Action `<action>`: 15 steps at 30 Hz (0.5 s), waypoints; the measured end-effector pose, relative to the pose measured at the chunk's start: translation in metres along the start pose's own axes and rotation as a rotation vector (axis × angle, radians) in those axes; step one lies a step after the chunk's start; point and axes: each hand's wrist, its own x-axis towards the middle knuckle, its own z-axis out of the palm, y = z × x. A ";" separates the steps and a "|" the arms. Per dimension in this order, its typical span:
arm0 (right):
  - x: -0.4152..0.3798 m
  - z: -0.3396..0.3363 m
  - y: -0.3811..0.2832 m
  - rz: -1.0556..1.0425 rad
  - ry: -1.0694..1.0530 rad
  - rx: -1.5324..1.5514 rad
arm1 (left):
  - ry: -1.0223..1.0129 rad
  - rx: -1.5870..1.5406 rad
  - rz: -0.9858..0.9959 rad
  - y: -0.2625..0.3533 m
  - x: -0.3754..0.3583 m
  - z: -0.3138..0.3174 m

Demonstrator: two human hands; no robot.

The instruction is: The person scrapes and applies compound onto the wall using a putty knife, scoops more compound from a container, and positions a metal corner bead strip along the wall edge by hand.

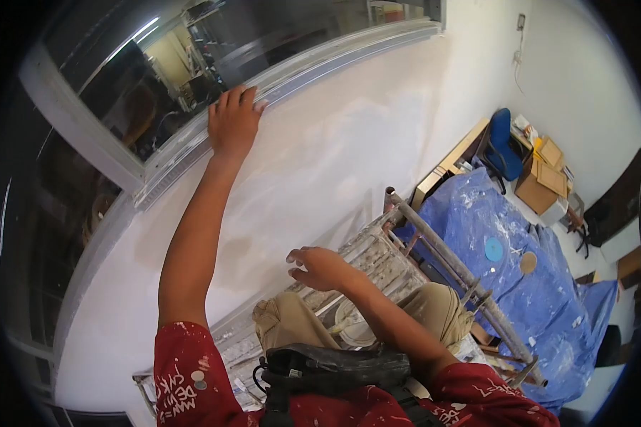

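My left hand point(233, 127) reaches up to the window sill point(313, 75), fingers bent over the frame's edge and thumb on the near side. Below it, the white wall point(320, 156) has damp-looking, patchy smears. My right hand point(319, 268) hovers in front of the wall above my knees, fingers loosely curled and apart, with nothing visible in it. Under me is a scaffold platform point(377, 260), crusted with white splashes. Between my knees stands a pale round container point(354, 329), partly hidden, perhaps with something inside.
A scaffold rail point(463, 263) runs along the platform's right side. Beyond and below, a splashed blue tarp point(470, 228) covers things. Farther back are a blue chair point(504, 146) and cardboard boxes point(541, 186). A black bag point(335, 366) is strapped across my front. Dark window glass point(278, 35) fills the upper left.
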 end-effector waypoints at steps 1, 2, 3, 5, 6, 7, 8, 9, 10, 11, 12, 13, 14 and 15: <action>-0.001 -0.001 -0.002 0.006 0.005 -0.003 | -0.021 0.003 -0.007 0.000 0.002 -0.001; 0.000 -0.002 -0.003 0.011 0.010 -0.007 | -0.022 0.007 -0.003 -0.001 0.004 -0.002; 0.000 -0.001 -0.003 0.012 0.019 -0.001 | -0.028 0.011 0.002 0.000 0.005 -0.003; -0.001 -0.001 -0.002 0.009 0.022 0.003 | -0.047 0.002 0.019 0.000 0.008 -0.004; -0.001 -0.001 -0.002 0.007 0.022 0.005 | -0.061 -0.011 0.029 -0.001 0.009 -0.007; -0.001 -0.001 -0.002 0.007 0.018 0.006 | -0.076 -0.023 0.035 -0.002 0.011 -0.011; -0.001 -0.001 -0.001 0.005 0.014 0.004 | -0.103 -0.042 0.060 -0.004 0.013 -0.013; -0.001 0.000 0.000 0.005 0.014 0.005 | -0.132 -0.061 0.084 -0.007 0.017 -0.015; -0.001 0.001 0.002 0.007 0.016 0.006 | -0.160 -0.082 0.109 -0.011 0.020 -0.017; 0.000 0.000 0.003 0.006 0.021 0.007 | -0.179 -0.098 0.143 -0.016 0.024 -0.017; 0.000 0.000 0.004 0.005 0.024 -0.001 | -0.197 -0.113 0.181 -0.020 0.029 -0.019; -0.001 0.000 0.006 0.003 0.028 -0.010 | -0.215 -0.129 0.220 -0.022 0.035 -0.020; -0.001 0.001 0.006 0.000 0.028 -0.018 | -0.242 -0.144 0.232 -0.023 0.039 -0.021; -0.002 0.003 0.005 0.010 0.019 -0.021 | -0.274 -0.159 0.240 -0.024 0.042 -0.027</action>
